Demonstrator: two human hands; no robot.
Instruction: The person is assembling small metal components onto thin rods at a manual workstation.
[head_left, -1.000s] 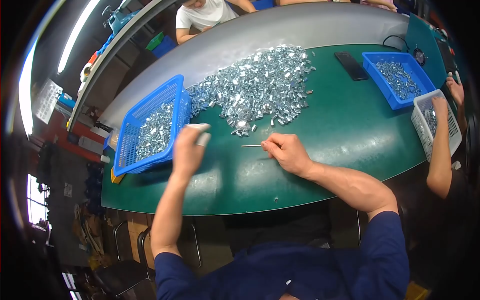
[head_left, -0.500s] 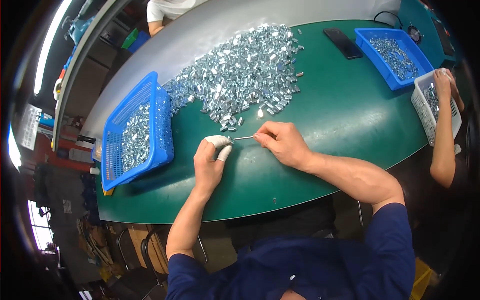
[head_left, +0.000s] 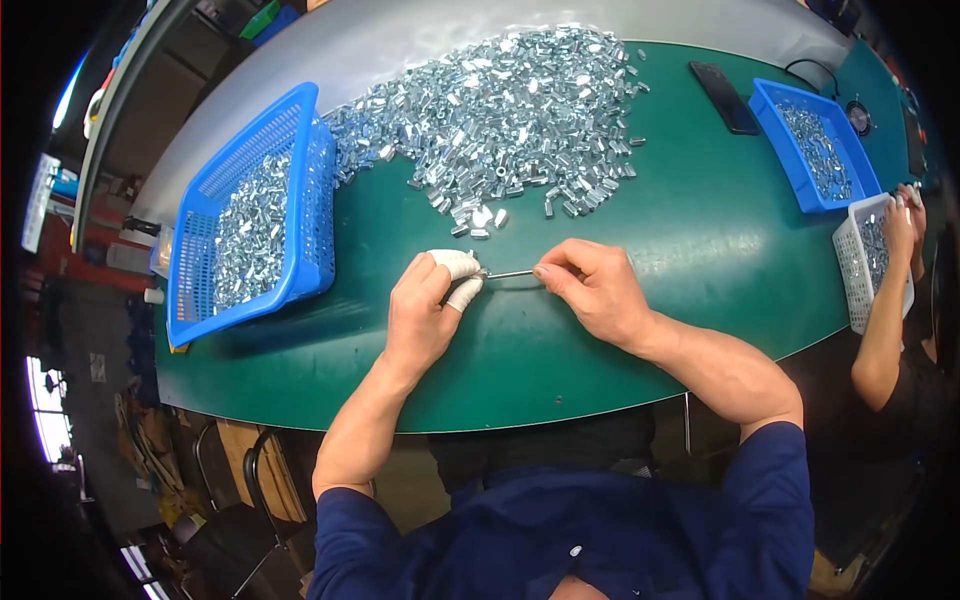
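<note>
My left hand (head_left: 418, 312), with white covers on its thumb and forefinger, pinches a small shiny metal piece (head_left: 483, 273), mostly hidden by the fingertips. My right hand (head_left: 604, 297) grips the end of a thin metal rod (head_left: 512, 273) between thumb and fingers. The rod runs level across to the left fingertips, its far end at the metal piece; whether it is inside cannot be made out. Just beyond my hands lies a large heap of short silvery metal pieces (head_left: 510, 120), some with a hole through them, with a few loose ones at its near edge.
A blue mesh basket (head_left: 308, 215) partly filled with similar pieces stands left on the green table (head_left: 700, 250). To the far right are a black phone (head_left: 723, 98), a blue tray (head_left: 868, 178) of small parts, and a white basket (head_left: 858, 285) with a co-worker's hand (head_left: 900, 230) over it.
The whole view has shifted, and the person at the top edge has gone out of sight. Both my hands keep their hold, the rod still at the metal piece.
</note>
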